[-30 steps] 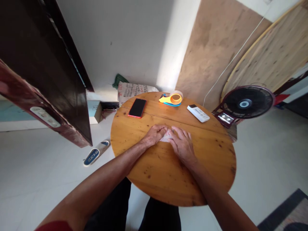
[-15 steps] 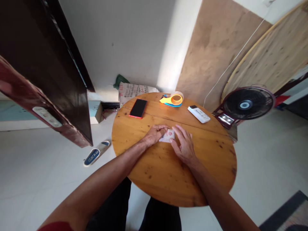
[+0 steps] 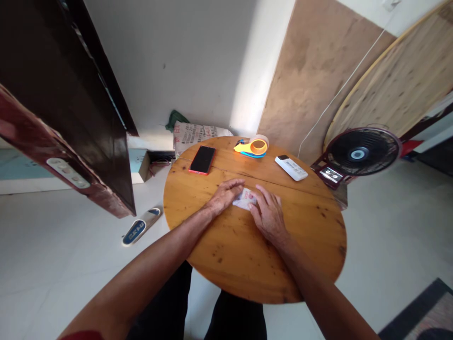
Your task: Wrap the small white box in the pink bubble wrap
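A small, pale, flat piece, paper-like with red print point(image 3: 244, 198), lies low over the tabletop between my hands. My left hand point(image 3: 226, 194) is at its left edge, fingers stretched out and the thumb close to the paper. On the other side, my right hand point(image 3: 269, 210) grips the right edge between thumb and forefinger, with the other fingers curved loosely. Part of the piece is covered by the fingers, so its full outline is hidden. Both hands rest over the round wooden table point(image 3: 244, 264).
Along the far side of the table are a red-edged phone point(image 3: 202, 159), a yellow and blue tape dispenser point(image 3: 251, 147) and a white handheld device point(image 3: 291, 168). A black fan point(image 3: 357, 153) stands at the right. A slipper point(image 3: 141, 227) lies on the floor left.
My left fingers have straightened from a pinch at the paper's upper left and drawn slightly left. More of the printed face shows. My right hand has barely moved.
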`<state>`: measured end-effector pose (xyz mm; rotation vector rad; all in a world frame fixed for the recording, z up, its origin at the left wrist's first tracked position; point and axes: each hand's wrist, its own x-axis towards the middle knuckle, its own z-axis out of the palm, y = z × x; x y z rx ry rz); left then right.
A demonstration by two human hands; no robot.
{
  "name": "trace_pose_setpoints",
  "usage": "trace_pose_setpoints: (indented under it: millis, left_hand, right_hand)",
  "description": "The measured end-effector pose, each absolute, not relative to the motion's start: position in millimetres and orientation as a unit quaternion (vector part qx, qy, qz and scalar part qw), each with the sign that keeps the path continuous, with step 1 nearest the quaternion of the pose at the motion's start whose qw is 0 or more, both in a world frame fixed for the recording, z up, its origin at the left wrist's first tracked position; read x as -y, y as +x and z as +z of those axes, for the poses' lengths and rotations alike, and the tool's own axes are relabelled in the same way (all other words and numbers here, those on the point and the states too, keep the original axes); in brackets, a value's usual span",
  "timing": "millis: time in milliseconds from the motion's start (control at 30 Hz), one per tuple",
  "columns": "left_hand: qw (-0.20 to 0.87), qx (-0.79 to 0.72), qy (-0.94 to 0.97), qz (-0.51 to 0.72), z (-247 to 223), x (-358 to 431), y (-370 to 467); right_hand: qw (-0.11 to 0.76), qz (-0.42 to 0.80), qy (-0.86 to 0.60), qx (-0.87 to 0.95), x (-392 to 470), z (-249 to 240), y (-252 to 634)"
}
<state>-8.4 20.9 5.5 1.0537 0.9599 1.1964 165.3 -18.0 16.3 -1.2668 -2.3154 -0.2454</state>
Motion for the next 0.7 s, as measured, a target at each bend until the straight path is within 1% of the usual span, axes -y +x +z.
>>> trace_pose_setpoints:
  millis: [133, 233, 400, 467, 533, 700]
  left_hand:
    - [0.595, -0.396, 0.484, 0.505, 5.3, -18.3, -8.1]
    - [0.601, -0.389, 0.484, 0.503, 6.1, -17.9, -8.2]
    - [0.614, -0.4, 0.474, 0.488, 7.6, -17.8, -7.9]
    - [0.621, -0.4, 0.468, 0.485, 7.4, -17.5, -7.3]
    - [0.625, -0.398, 0.463, 0.487, 7.2, -17.5, -6.9]
    - [0.607, -0.397, 0.479, 0.494, 6.8, -18.5, -7.3]
  right_hand:
    - [0.233, -0.077, -0.471, 0.848, 16.8, 18.6, 163.8]
    - [0.244, -0.05, -0.471, 0.846, 16.3, 18.6, 165.0]
    - [0.328, -0.014, -0.454, 0.828, 15.7, 14.1, 171.3]
    - [0.346, -0.012, -0.455, 0.82, 15.2, 12.7, 172.6]
    - [0.337, -0.015, -0.457, 0.823, 14.7, 12.7, 172.2]
    - [0.258, -0.067, -0.456, 0.849, 15.0, 16.5, 167.9]
